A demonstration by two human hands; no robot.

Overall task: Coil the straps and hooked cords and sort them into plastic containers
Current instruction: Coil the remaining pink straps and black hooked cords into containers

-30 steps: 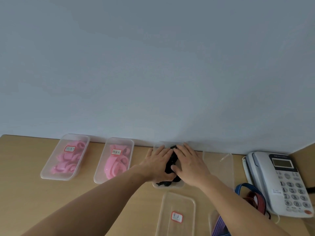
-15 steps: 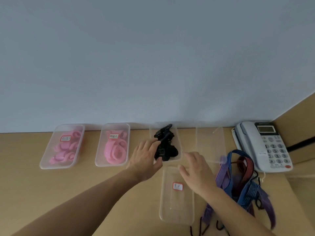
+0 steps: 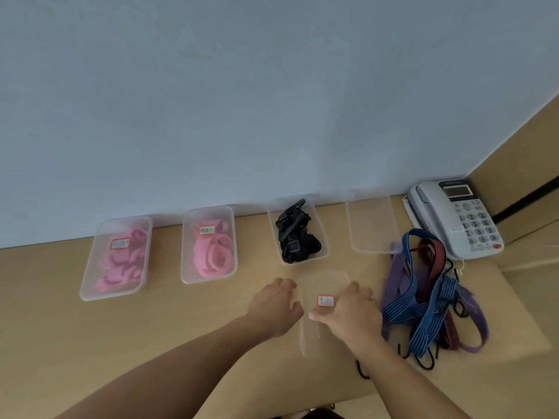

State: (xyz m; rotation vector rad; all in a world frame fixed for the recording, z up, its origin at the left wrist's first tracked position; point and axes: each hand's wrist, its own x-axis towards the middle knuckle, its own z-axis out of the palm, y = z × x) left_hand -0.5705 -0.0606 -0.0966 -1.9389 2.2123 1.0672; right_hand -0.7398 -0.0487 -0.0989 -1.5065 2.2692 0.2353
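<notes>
A clear plastic lid (image 3: 322, 282) with a red-edged label lies flat on the desk in front of me. My left hand (image 3: 273, 306) grips its left edge with curled fingers. My right hand (image 3: 348, 313) holds its right side, thumb on top beside the label. Just behind the lid, coiled black straps (image 3: 295, 237) with buckles fill an open clear container (image 3: 324, 254). A loose pile of blue, red and purple hooked cords (image 3: 429, 300) lies to the right of my right hand.
Two lidded clear containers of pink coils (image 3: 116, 258) (image 3: 208, 246) stand at the back left. A clear container or lid (image 3: 371, 225) lies at the back right, beside a white desk phone (image 3: 456, 219). The wall runs close behind the row.
Both hands drew back from the container of black straps and came down on the labelled lid. The black straps now lie uncovered in their container.
</notes>
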